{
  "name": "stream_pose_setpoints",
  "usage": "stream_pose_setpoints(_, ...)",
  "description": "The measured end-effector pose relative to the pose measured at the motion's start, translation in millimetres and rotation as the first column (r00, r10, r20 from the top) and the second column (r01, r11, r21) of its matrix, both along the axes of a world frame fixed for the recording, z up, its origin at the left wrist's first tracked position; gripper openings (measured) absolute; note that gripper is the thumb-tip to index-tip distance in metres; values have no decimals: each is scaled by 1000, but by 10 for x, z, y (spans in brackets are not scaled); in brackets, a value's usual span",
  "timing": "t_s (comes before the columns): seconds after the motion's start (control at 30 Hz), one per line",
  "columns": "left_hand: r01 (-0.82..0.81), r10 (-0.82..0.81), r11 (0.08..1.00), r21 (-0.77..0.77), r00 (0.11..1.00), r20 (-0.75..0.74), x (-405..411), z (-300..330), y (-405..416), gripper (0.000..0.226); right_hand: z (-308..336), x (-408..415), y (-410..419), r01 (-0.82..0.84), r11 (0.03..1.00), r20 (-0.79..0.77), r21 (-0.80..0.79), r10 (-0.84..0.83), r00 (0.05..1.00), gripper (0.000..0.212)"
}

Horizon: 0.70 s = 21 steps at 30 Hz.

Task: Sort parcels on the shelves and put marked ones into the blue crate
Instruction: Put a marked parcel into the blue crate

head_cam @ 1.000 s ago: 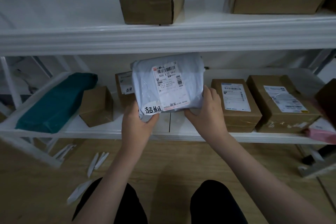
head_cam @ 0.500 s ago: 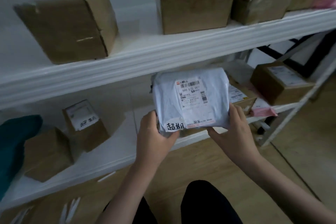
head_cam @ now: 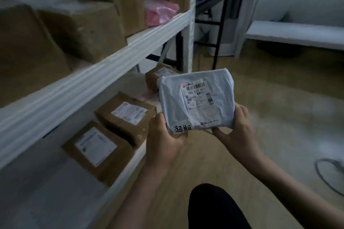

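Both hands, left hand [head_cam: 163, 141] and right hand [head_cam: 240, 132], clasp a marked grey parcel [head_cam: 195, 102] by its lower corners, at one o'clock off the shelf [head_cam: 104, 72]; it looks soft, light, crinkly.

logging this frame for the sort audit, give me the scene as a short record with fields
held item: pale grey poly mailer parcel, off the shelf, over the floor
marking: handwritten sticker at its lower left corner, plus printed shipping label
left hand: grip on the lower left corner
right hand: grip on the lower right edge
lower shelf: labelled cardboard boxes
upper shelf: cardboard boxes and a pink bag
blue crate: not clearly identifiable in this view
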<state>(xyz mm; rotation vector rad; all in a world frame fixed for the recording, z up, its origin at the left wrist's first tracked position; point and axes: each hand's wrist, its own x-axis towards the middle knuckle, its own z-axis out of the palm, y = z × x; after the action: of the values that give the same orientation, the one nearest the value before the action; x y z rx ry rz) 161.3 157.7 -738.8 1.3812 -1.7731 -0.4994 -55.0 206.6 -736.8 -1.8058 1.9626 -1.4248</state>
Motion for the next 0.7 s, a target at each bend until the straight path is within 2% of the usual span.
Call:
stream_pose_setpoints(0.3, 190, -193, 977, 95, 981, 22, -1256, 941, -179, 57, 997, -1035, 200, 271, 951, -56, 147, -266, 962, 78)
stream_pose_setpoints(0.5, 249, -252, 960, 128, 968, 7, -1718, 1724, -151, 58, 1854, -1473, 365, 310, 941, -51, 134, -306, 951, 80)
stream_pose_setpoints(0.7, 274, -281, 957, 98, 958, 65, -2000, 2218, -86, 55, 2141, -1654, 476, 344, 931, 38, 124, -351, 936, 82)
